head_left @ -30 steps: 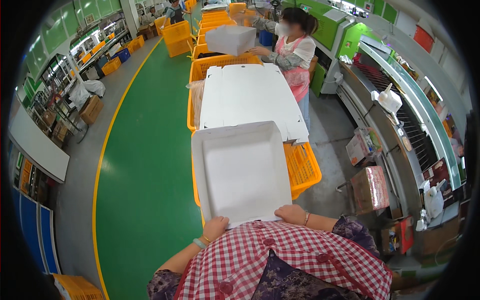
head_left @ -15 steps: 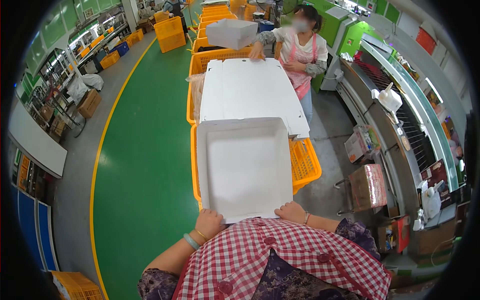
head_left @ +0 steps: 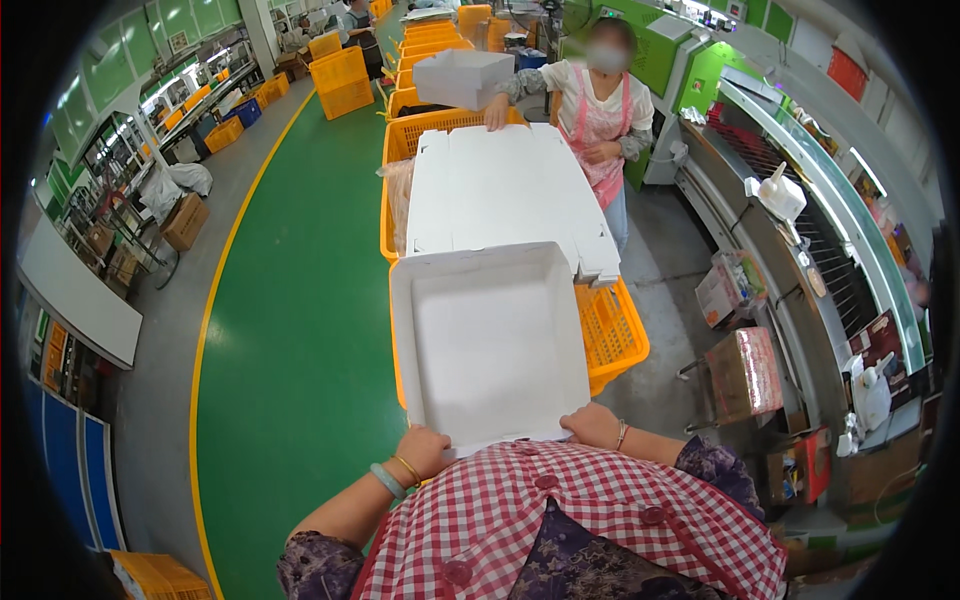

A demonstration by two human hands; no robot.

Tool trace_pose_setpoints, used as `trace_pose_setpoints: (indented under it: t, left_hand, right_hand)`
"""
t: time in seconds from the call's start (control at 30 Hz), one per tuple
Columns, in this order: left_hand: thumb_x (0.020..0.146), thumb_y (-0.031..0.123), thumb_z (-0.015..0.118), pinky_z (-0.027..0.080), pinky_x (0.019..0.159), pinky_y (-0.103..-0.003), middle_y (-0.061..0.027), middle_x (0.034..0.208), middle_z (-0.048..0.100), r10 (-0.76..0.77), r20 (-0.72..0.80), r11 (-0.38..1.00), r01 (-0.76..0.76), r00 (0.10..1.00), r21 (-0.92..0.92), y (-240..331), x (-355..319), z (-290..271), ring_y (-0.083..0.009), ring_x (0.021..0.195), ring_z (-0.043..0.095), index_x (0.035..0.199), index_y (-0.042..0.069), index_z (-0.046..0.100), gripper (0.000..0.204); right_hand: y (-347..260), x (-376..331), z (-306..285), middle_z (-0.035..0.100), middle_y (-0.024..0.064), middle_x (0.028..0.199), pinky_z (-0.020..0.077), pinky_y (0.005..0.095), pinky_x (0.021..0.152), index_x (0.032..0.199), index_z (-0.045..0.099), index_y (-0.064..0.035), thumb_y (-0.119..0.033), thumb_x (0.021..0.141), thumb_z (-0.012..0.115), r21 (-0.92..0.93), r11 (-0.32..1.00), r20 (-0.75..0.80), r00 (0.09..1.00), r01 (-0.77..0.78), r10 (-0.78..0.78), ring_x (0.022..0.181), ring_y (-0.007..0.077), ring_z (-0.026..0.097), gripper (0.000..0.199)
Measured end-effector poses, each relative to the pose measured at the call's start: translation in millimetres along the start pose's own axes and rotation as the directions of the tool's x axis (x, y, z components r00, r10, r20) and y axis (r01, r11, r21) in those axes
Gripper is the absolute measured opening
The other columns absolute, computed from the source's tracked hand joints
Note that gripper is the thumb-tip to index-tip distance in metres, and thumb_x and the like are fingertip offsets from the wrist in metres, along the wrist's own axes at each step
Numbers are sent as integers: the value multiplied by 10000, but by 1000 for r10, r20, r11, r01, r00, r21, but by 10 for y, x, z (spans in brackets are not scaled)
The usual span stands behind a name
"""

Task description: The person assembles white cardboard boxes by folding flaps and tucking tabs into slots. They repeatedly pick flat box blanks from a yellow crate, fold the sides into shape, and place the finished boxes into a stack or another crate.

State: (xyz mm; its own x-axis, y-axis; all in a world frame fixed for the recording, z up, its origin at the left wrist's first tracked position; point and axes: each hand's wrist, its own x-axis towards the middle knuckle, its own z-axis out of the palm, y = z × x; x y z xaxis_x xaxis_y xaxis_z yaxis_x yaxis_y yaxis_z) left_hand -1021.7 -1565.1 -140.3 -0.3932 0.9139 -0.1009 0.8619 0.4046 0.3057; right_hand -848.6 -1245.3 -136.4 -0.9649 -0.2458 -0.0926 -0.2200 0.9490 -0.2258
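Observation:
In front of me is an open white cardboard box (head_left: 495, 345), with raised walls and nothing inside. Its near edge is against my checked apron. My left hand (head_left: 425, 451) grips the near left corner, fingers curled over the wall. At the near right corner my right hand (head_left: 592, 426) is closed on the same box. Just beyond lies a stack of flat white cardboard sheets (head_left: 500, 195) with notched edges. The stack rests over yellow plastic crates, and a person (head_left: 603, 120) in a pink apron stands at its far right, one hand on its far edge.
Yellow crates (head_left: 615, 335) sit beneath the box and stack, with more in a row behind. Another white box (head_left: 463, 77) stands on them farther off. A conveyor machine (head_left: 830, 240) runs along the right, beside a taped carton (head_left: 742, 375). Green floor (head_left: 300, 350) stretches along the left.
My hands still hold the box, which has shifted slightly lower in view. The other person's hand has moved left along the stack's far edge, and their head has turned.

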Motion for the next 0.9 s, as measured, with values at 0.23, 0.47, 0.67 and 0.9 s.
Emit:
trace_pose_setpoints:
  t: [0.23, 0.47, 0.67, 0.9]
  left_hand:
    - [702, 330, 630, 456, 728, -409, -128, 668, 635, 10, -78, 1000, -9, 997, 6, 48, -56, 10, -310, 691, 590, 670, 82, 669, 254]
    - [735, 358, 629, 434, 786, -380, -122, 628, 620, 16, -79, 998, -12, 997, 59, 86, -110, -47, -280, 654, 599, 694, 83, 646, 279]
    - [749, 366, 622, 422, 811, -384, -118, 618, 610, 46, -86, 997, -41, 995, 65, 58, -139, -2, -276, 650, 600, 693, 85, 630, 286]
    - [719, 325, 630, 413, 821, -389, -130, 634, 602, 58, -134, 996, -48, 989, 71, 61, -110, 85, -298, 656, 582, 688, 66, 609, 261]
  right_hand:
    - [-14, 7, -60, 603, 112, 635, 466, 435, 591, 829, 571, -83, -292, 699, 672, -11, 999, -26, 998, 48, -48, 626, 310, 608, 266]
    - [4, 12, -26, 602, 109, 623, 470, 435, 561, 864, 585, -101, -307, 709, 670, -13, 1000, 39, 999, 12, -11, 619, 307, 615, 271]
    - [-35, 16, -42, 596, 103, 597, 467, 439, 517, 879, 603, -107, -333, 716, 655, -5, 1000, 89, 996, 0, 0, 588, 309, 613, 283]
    - [-42, 17, 56, 590, 104, 605, 463, 441, 527, 861, 609, -98, -334, 715, 642, -17, 998, 135, 989, -56, 57, 608, 307, 613, 279]
